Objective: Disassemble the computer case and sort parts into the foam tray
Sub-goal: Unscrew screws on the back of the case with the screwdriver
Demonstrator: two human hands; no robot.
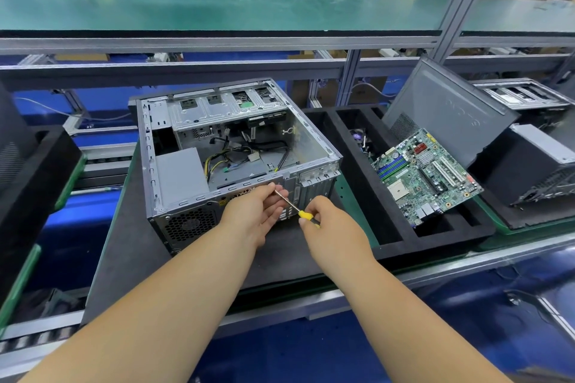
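Computer case (217,146) laid on its side on the dark tabletop (130,242), open face up for access; bare sheet-metal shell, perforated honeycomb vent at the near-left corner; grey box of the power supply (180,177) inside at left, loose yellow and black cables (239,155) beside it.

Left hand (255,214) at the near rear panel, fingertips pinching the thin steel shaft of the screwdriver (295,208), probably to steady the tip on a rear-panel screw; screw itself hidden.

Right hand (329,227) with grip closed round the yellow handle, placed for turning.

Foam tray (392,246) just right of the case, black, matte, cut into deep rectangular pockets; green motherboard (426,174) resting tilted across one pocket; grey side panel (448,109) leaning upright behind it.
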